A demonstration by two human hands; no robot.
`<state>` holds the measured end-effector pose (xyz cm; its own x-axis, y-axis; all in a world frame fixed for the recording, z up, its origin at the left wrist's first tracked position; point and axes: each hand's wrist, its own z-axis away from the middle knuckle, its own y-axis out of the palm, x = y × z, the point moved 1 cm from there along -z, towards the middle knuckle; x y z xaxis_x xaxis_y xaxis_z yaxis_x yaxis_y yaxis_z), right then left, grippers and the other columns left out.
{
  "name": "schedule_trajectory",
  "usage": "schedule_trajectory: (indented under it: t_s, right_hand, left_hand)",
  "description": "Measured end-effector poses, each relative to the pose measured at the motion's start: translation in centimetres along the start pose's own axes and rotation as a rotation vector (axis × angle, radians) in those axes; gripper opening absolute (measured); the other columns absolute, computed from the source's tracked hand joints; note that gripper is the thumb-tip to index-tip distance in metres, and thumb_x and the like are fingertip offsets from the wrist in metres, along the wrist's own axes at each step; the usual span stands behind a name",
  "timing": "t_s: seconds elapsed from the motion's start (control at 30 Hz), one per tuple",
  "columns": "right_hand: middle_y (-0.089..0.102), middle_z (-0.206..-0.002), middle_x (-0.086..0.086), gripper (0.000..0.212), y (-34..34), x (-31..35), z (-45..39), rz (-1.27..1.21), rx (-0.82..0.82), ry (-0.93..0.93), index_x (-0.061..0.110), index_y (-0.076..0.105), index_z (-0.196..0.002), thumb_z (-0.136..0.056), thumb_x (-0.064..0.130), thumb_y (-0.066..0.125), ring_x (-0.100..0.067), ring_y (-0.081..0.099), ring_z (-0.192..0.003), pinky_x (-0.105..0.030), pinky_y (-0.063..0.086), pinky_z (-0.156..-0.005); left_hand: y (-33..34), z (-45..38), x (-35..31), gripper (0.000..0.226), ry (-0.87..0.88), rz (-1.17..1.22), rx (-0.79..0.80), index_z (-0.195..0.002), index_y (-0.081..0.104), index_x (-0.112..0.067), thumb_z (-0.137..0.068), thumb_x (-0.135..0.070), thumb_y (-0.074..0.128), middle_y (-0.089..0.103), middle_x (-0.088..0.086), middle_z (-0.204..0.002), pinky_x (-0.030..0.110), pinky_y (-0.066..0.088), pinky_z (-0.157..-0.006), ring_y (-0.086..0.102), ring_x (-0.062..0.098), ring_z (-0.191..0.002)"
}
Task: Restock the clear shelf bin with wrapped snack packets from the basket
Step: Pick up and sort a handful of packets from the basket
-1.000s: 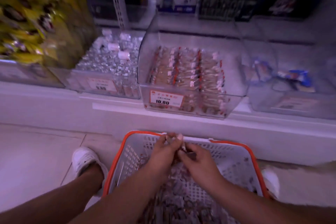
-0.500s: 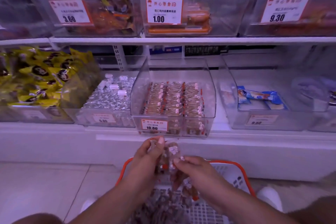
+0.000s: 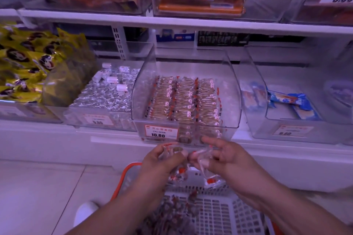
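We see both hands raised above the basket [image 3: 219, 213], just in front of the lower shelf [image 3: 114, 139] edge. The left hand [image 3: 162, 160] has its fingers curled round a small bunch of wrapped snack packets [image 3: 178, 172]; thumb pinches them from the front. The right hand [image 3: 231, 158] pinches a second clear packet [image 3: 209, 177] with thumb and lower fingers, while its index finger sticks out straight toward the bin. The two hands almost touch at the thumbs.

The clear shelf bin [image 3: 234, 89] sits at the front edge of the lower shelf, directly beyond the hands. It holds three neat rows of packets with red ends, and its front carries a price tag [image 3: 161, 132] reading 10.80. More loose packets lie in the white basket with an orange rim, below the forearms.

Left of the target bin we see a bin of silver-wrapped sweets [image 3: 107, 93], then yellow bags [image 3: 24, 66]. To the right there's a bin with blue packets [image 3: 294, 103]. The upper shelf [image 3: 191, 23] carries bins tagged 3.60, 1.00 and 9.30.
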<state>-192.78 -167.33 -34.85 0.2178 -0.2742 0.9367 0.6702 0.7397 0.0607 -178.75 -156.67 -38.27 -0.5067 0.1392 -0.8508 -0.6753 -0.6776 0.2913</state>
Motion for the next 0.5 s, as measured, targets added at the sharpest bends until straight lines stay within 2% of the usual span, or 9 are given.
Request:
schedule_trajectory:
  t_s: [0.07, 0.13, 0.23, 0.3, 0.37, 0.43, 0.5]
  right_hand:
    - [0.077, -0.099, -0.012, 0.052, 0.7, -0.3, -0.1, 0.033, -0.071, -0.057, 0.016, 0.055, -0.13, -0.083, 0.004, 0.074, -0.019, 0.073, -0.095, -0.027, 0.055, -0.082]
    - [0.078, -0.091, -0.009, 0.036, 1.2, -0.5, -0.2, -0.045, -0.165, -0.086, 0.015, 0.065, -0.115, -0.081, 0.008, 0.075, -0.019, 0.074, -0.089, -0.023, 0.054, -0.074]
    - [0.077, -0.094, -0.007, 0.016, 2.3, -1.4, -0.2, -0.222, -0.197, 0.002, 0.009, 0.073, -0.096, -0.081, 0.014, 0.073, -0.019, 0.072, -0.089, -0.033, 0.052, -0.082]
    - [0.076, -0.094, -0.004, 0.014, 3.3, -2.0, 0.0, -0.262, -0.169, 0.07, 0.012, 0.076, -0.095, -0.086, 0.019, 0.069, -0.013, 0.07, -0.083, -0.036, 0.052, -0.08]
    - [0.075, -0.096, -0.006, 0.024, 4.4, -2.3, 0.3, -0.346, -0.103, 0.159, 0.014, 0.074, -0.106, -0.092, 0.029, 0.063, -0.018, 0.068, -0.082, -0.042, 0.054, -0.08]
    - [0.073, -0.098, -0.009, 0.034, 5.2, -2.2, 0.7, -0.483, 0.092, 0.252, 0.016, 0.072, -0.114, -0.096, 0.038, 0.053, -0.023, 0.067, -0.078, -0.048, 0.054, -0.082]
    - [0.072, -0.094, -0.009, 0.037, 5.5, -2.1, 0.9, -0.554, 0.227, 0.258, 0.015, 0.073, -0.11, -0.092, 0.036, 0.048, -0.021, 0.066, -0.075, -0.044, 0.056, -0.077]
  left_hand:
    - [0.4, 0.2, 0.1, 0.035, 0.012, -0.002, 0.056, -0.102, 0.072, -0.014, -0.071, -0.025, 0.084, 0.076, 0.016, -0.098, 0.039, 0.056, -0.07, 0.071, 0.027, -0.08]
    - [0.6, 0.5, 0.1, 0.039, 0.048, -0.007, 0.087, -0.103, 0.071, -0.015, -0.07, -0.03, 0.085, 0.075, 0.017, -0.1, 0.037, 0.058, -0.065, 0.072, 0.027, -0.082]
    - [0.7, 0.8, 0.4, 0.05, 0.124, -0.042, 0.071, -0.107, 0.068, -0.013, -0.065, -0.035, 0.084, 0.074, 0.019, -0.103, 0.037, 0.06, -0.067, 0.072, 0.028, -0.086]
    - [0.7, 1.0, 0.6, 0.05, 0.179, -0.078, 0.059, -0.108, 0.067, -0.013, -0.067, -0.038, 0.082, 0.074, 0.018, -0.104, 0.038, 0.06, -0.071, 0.072, 0.027, -0.088]
    - [0.8, 1.3, 0.5, 0.046, 0.24, -0.126, 0.048, -0.106, 0.067, -0.014, -0.072, -0.042, 0.076, 0.075, 0.014, -0.1, 0.032, 0.058, -0.067, 0.072, 0.022, -0.085]
    - [1.1, 1.8, 0.3, 0.044, 0.275, -0.201, 0.043, -0.105, 0.065, -0.015, -0.076, -0.048, 0.069, 0.074, 0.012, -0.093, 0.026, 0.057, -0.061, 0.071, 0.016, -0.076]
    - [1.4, 2.4, 0.1, 0.041, 0.338, -0.341, 0.015, -0.105, 0.063, -0.019, -0.081, -0.052, 0.058, 0.07, 0.009, -0.09, 0.017, 0.053, -0.062, 0.068, 0.005, -0.074]
